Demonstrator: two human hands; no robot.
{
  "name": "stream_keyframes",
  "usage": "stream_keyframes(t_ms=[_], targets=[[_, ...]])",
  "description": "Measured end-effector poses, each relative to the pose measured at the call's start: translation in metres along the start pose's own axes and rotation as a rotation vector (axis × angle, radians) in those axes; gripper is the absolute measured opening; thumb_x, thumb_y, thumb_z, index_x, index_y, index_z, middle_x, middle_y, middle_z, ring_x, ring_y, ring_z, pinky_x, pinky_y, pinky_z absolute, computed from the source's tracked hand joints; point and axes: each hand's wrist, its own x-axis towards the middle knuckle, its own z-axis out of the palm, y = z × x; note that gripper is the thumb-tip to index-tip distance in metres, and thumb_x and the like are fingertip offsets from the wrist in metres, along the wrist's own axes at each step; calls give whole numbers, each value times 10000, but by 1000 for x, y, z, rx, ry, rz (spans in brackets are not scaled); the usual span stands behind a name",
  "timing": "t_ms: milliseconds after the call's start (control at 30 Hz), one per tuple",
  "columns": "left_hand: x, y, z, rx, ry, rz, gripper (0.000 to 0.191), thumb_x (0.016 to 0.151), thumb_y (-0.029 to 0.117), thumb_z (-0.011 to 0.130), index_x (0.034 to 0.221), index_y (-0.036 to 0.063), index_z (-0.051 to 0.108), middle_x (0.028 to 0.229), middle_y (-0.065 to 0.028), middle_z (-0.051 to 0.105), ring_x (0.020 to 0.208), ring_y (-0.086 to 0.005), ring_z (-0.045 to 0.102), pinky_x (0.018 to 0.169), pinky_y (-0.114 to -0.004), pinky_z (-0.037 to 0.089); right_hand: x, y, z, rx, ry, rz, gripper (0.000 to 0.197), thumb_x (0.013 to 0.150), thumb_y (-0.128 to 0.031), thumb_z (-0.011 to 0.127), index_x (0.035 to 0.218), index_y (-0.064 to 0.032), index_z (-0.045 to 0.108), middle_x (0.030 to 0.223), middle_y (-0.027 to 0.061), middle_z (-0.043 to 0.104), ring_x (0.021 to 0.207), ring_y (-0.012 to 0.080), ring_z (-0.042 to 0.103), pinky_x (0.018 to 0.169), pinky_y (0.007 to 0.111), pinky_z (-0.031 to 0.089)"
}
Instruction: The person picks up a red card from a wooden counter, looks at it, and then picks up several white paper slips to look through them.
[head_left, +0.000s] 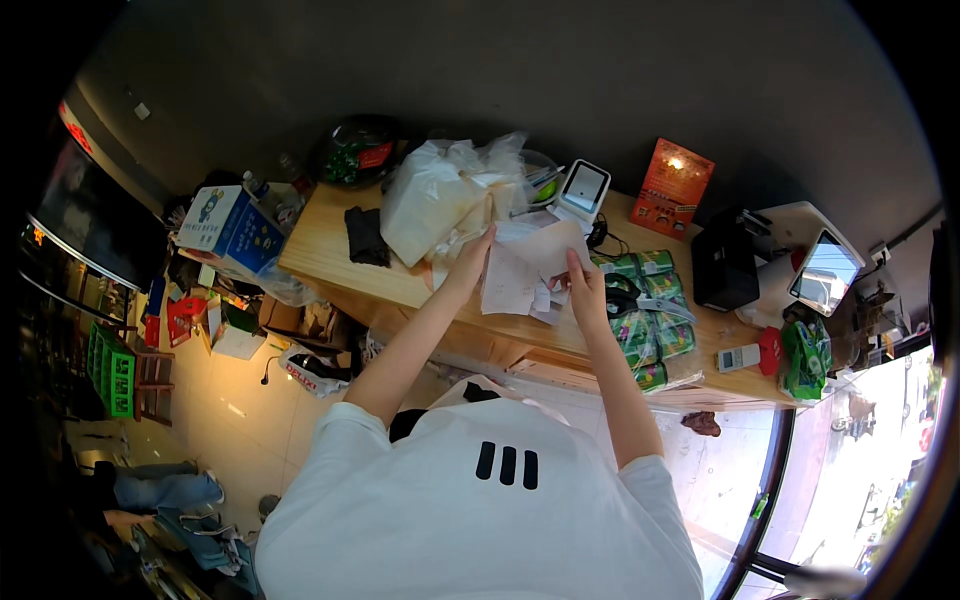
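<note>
Several thin paper slips, some with faint writing, are held up over the wooden counter. At their upper left edge, my left hand grips them. The lifted right corner of the top sheet is pinched by my right hand, thumb on the near side. Smaller scraps of paper hang or lie just beneath; which of the two I cannot tell. Left of the papers stands a bulging white plastic bag. Black-handled scissors lie right of my right hand, on green plastic-wrapped packs.
The wooden counter also bears a dark cloth, a white screen device, an orange sign, a black printer-like box, a tablet and a remote control. A blue-and-white carton stands left. Another person's legs show lower left.
</note>
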Motion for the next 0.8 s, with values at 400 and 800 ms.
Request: stream_keyframes(t_ms=[400,800], targets=[[1,-14,2,238,-220,96,257,908,208,542,970,-25,632,847,-19,629,743,-64,554,673,-211,439,7,-20,-16,-391,-118,-356,319,815,-35,569,1129,11,547,1040,155,606,980,263,585,839,307,450],[8,-20,20,48,-183,100,242,912,151,503,1010,-40,615,913,-64,646,783,-99,600,681,-223,466,-5,-25,-25,-761,-290,-592,605,674,-135,723,1224,-32,491,1251,167,493,1115,347,481,960,405,386]])
